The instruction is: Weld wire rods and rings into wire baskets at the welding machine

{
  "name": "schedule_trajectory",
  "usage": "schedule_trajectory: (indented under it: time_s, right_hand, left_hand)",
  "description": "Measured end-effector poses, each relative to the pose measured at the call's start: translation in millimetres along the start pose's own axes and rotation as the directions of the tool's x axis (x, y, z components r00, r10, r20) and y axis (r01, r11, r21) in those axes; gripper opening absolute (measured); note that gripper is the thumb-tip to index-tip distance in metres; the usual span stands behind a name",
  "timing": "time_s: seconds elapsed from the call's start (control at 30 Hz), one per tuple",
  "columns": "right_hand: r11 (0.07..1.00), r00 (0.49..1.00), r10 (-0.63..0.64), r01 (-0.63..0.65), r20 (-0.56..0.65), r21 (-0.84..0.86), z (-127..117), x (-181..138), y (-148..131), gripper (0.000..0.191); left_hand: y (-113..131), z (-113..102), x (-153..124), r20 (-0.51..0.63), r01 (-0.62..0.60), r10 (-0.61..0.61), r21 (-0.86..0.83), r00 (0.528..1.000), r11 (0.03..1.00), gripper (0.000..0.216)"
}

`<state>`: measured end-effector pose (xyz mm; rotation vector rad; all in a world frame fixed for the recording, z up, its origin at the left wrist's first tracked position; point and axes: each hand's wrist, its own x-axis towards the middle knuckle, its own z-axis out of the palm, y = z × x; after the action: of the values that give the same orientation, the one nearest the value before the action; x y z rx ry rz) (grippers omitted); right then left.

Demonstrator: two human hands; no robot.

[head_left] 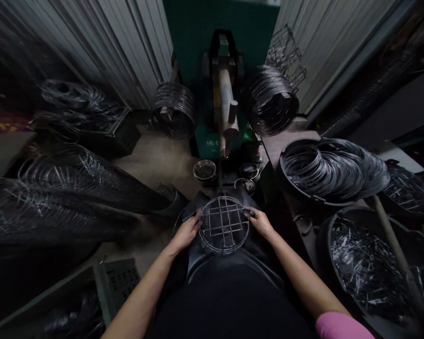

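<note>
A round wire rack (222,225), with crossed bars inside a ring, is held over my lap between both hands. My left hand (188,231) grips the left side of its rim. On the opposite side, my right hand (260,223) pinches the rim, and a small dark piece shows at the fingertips, too unclear to name. Under the rack lies a dark apron (233,266) across my knees. Just beyond my knees rises a green machine (183,37) with a thick metal arm (226,94) pointing down towards me.
Wire ring coils hang left (173,110) and right (270,101) of the machine. At right stand a basin of wire rings (284,183) and a tub of short metal pieces (327,263). Stacked wire rings (67,188) lie at left, above a plastic crate (102,292).
</note>
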<state>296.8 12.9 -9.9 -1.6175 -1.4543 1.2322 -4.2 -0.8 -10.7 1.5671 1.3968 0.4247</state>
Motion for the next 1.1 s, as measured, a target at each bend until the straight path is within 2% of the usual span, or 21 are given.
schedule_trajectory:
  time_s: [0.1,0.17,0.23,0.3,0.43,0.57,0.7,0.8,0.87,0.93,1.0,1.1]
  right_hand:
    - [0.998,0.996,0.029,-0.033,0.079,0.054,-4.2,-7.4,1.1,0.040]
    - [0.993,0.992,0.059,-0.070,0.107,0.097,-5.1,-12.4,3.7,0.046]
    - [0.988,0.992,0.084,-0.095,0.094,0.121,-4.1,-16.5,7.3,0.047]
    - [0.987,0.994,0.094,-0.101,0.057,0.127,-2.1,-19.4,10.8,0.046]
    - [0.990,0.995,0.097,-0.096,0.004,0.103,2.8,-22.3,15.2,0.045]
    - [0.996,0.996,0.072,-0.068,-0.060,0.061,8.7,-21.8,17.6,0.042]
    - [1.000,0.993,0.016,-0.015,-0.113,0.008,12.6,-23.2,18.1,0.039]
    - [1.000,0.990,-0.024,0.021,-0.138,-0.022,11.6,-30.1,16.0,0.035]
    - [0.999,0.980,-0.032,0.030,-0.195,-0.013,10.1,-36.0,13.1,0.031]
    - [0.999,0.964,-0.029,0.037,-0.266,0.027,9.6,-40.3,8.4,0.033]
    - [0.996,0.959,-0.027,0.049,-0.283,0.072,10.8,-41.6,2.2,0.037]
    - [0.992,0.970,-0.064,0.088,-0.236,0.095,14.4,-38.6,-6.7,0.039]
  left_hand:
    - [-3.5,-14.3,-5.4,0.165,-0.035,0.030,0.023,0.986,0.999,0.063]
    - [-2.4,-20.5,-9.6,0.268,-0.080,0.068,0.034,0.961,0.996,0.084]
    - [3.2,-18.5,-14.2,0.288,-0.104,0.070,0.104,0.955,0.989,0.111]
    - [12.2,-8.3,-19.3,0.217,-0.051,0.004,0.213,0.976,0.976,0.126]
    - [29.6,17.1,-28.0,0.016,0.135,-0.152,0.379,0.988,0.915,0.126]
    - [38.4,30.2,-30.0,-0.074,0.172,-0.155,0.452,0.985,0.875,0.122]
    - [37.9,32.2,-30.3,-0.110,0.180,-0.146,0.442,0.983,0.879,0.121]
    - [26.8,19.3,-33.4,-0.049,0.085,-0.075,0.285,0.996,0.955,0.120]
    - [17.4,4.5,-35.3,0.045,0.026,-0.028,0.047,0.999,0.999,0.111]
    - [12.0,-9.0,-34.9,0.071,0.063,-0.048,-0.221,0.996,0.973,0.095]
    - [13.6,-15.5,-31.3,0.023,0.111,-0.111,-0.411,0.994,0.905,0.081]
    - [24.2,-10.1,-21.0,-0.056,0.075,-0.122,-0.520,0.991,0.851,0.072]
